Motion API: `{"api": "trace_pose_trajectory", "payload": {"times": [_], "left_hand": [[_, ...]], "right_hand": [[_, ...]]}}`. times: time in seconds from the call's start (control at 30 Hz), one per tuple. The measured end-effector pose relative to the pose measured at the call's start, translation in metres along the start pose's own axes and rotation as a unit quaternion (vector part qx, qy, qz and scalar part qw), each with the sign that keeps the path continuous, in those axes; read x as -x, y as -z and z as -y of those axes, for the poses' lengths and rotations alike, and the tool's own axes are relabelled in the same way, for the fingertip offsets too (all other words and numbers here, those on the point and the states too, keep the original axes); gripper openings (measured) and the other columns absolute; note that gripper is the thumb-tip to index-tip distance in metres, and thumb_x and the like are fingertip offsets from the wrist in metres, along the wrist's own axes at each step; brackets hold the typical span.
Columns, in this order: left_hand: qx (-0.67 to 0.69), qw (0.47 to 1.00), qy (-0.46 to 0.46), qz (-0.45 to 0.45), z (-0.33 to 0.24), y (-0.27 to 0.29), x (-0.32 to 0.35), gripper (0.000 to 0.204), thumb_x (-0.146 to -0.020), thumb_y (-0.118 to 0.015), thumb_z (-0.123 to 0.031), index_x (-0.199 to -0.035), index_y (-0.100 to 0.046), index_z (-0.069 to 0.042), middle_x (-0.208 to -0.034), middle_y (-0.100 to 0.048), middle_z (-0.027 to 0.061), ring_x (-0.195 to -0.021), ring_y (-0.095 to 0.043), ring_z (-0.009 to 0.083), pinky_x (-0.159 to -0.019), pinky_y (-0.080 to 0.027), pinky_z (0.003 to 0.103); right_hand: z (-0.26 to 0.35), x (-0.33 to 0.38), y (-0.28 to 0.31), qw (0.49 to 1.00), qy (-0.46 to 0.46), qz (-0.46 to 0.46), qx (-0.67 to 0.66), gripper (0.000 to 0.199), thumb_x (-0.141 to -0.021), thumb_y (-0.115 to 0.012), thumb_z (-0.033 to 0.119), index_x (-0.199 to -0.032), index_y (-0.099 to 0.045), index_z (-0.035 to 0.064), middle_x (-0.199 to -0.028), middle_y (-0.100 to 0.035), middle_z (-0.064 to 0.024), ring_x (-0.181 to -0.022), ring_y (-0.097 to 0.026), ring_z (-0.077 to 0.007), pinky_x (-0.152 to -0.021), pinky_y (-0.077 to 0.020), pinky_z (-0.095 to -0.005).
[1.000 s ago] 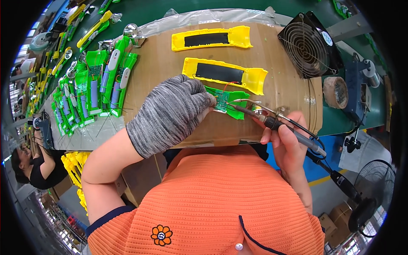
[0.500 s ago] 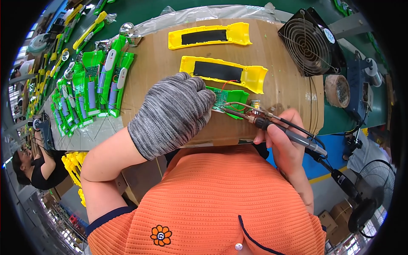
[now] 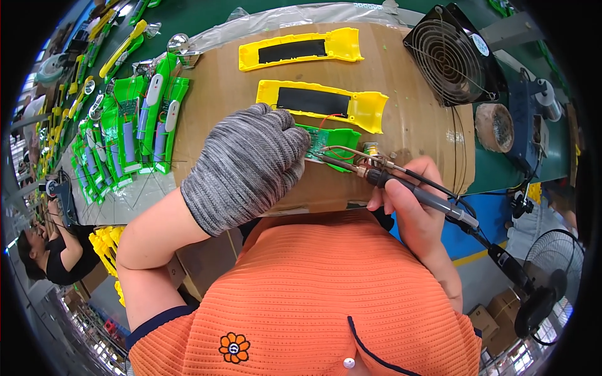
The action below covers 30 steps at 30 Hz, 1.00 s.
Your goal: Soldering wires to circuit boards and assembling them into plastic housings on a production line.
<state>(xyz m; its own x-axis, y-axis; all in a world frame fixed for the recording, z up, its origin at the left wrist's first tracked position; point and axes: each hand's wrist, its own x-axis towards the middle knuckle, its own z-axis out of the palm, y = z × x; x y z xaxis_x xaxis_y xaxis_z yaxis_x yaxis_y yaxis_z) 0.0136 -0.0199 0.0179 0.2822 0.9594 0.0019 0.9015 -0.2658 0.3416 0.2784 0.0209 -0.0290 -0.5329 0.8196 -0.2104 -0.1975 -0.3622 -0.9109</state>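
My left hand [image 3: 251, 166], in a grey striped knit glove, is closed over the left end of a green plastic housing [image 3: 343, 137]. The hand hides that end and whatever its fingertips pinch. A green circuit board [image 3: 318, 137] shows inside the housing, with a red wire rising from it toward a yellow shell [image 3: 371, 114] just behind. My bare right hand [image 3: 411, 203] grips a soldering iron [image 3: 425, 198]. The iron points left, its tip at the board's edge near my gloved fingers. A thin metal tube runs along the iron. A small bulb-like part [image 3: 371, 149] sits at the housing's right end.
Cardboard [image 3: 207, 125] covers the work surface. Another yellow shell [image 3: 345, 47] lies farther back. Several green housings with batteries [image 3: 128, 141] are stacked at left. A black square fan [image 3: 448, 56], a tape roll [image 3: 494, 128] and a blue machine [image 3: 525, 119] stand at right.
The whole view has shifted slightly, so things sit a little farther left. Both hands keep their grips, and the iron's tip stays at the circuit board.
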Motion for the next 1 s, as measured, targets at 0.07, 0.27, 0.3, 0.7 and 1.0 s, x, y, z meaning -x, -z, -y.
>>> {"api": "trace_pose_trajectory", "payload": {"times": [0.07,0.27,0.3,0.7,1.0], "left_hand": [[-0.005,1.0,0.0,0.0,0.0,0.0,-0.001,0.019,-0.077,-0.073,-0.011,-0.095,-0.068,-0.006,-0.088,-0.064,0.0133,-0.082,-0.062,0.0329,-0.073,-0.052,0.044],[-0.016,1.0,0.007,0.02,-0.002,0.003,0.0,0.019,-0.077,-0.072,-0.011,-0.095,-0.068,-0.006,-0.088,-0.064,0.0131,-0.083,-0.062,0.0327,-0.074,-0.052,0.044],[-0.017,1.0,0.008,0.019,-0.002,0.003,0.0,0.019,-0.077,-0.072,-0.011,-0.095,-0.068,-0.006,-0.088,-0.064,0.0131,-0.083,-0.062,0.0327,-0.074,-0.052,0.044],[-0.127,0.991,-0.032,-0.019,0.028,0.009,-0.037,0.032,-0.08,-0.071,-0.009,-0.112,-0.066,-0.006,-0.11,-0.065,0.0132,-0.1,-0.064,0.0333,-0.089,-0.052,0.042],[-0.16,0.981,-0.086,0.074,0.019,0.008,0.014,0.066,-0.081,-0.071,-0.026,-0.139,-0.049,-0.003,-0.121,-0.059,0.018,-0.106,-0.059,0.0324,-0.091,-0.047,0.041]], "right_hand": [[0.001,-0.001,-0.001,1.0,-0.003,0.003,0.01,0.02,-0.093,-0.064,0.0,-0.098,-0.044,0.0031,-0.081,-0.064,-0.0106,-0.068,-0.064,-0.014,-0.06,-0.0514,-0.0258],[0.013,0.0,0.009,1.0,0.023,-0.02,-0.009,0.017,-0.092,-0.061,-0.001,-0.097,-0.045,0.003,-0.077,-0.062,-0.0127,-0.062,-0.062,-0.0161,-0.056,-0.05,-0.0273],[0.013,-0.004,0.014,0.998,0.059,-0.029,-0.001,0.016,-0.093,-0.061,0.002,-0.097,-0.045,0.0027,-0.077,-0.062,-0.0134,-0.061,-0.061,-0.0164,-0.056,-0.05,-0.028],[0.001,-0.023,0.043,0.983,0.147,-0.081,-0.08,0.011,-0.098,-0.054,0.008,-0.096,-0.044,0.0041,-0.068,-0.049,-0.0063,-0.065,-0.056,-0.0192,-0.088,-0.0522,-0.0409],[-0.004,-0.022,0.044,0.975,0.16,-0.105,-0.111,0.01,-0.097,-0.055,0.008,-0.095,-0.045,0.0066,-0.065,-0.043,-0.0031,-0.06,-0.051,-0.017,-0.088,-0.0516,-0.0434]]}}
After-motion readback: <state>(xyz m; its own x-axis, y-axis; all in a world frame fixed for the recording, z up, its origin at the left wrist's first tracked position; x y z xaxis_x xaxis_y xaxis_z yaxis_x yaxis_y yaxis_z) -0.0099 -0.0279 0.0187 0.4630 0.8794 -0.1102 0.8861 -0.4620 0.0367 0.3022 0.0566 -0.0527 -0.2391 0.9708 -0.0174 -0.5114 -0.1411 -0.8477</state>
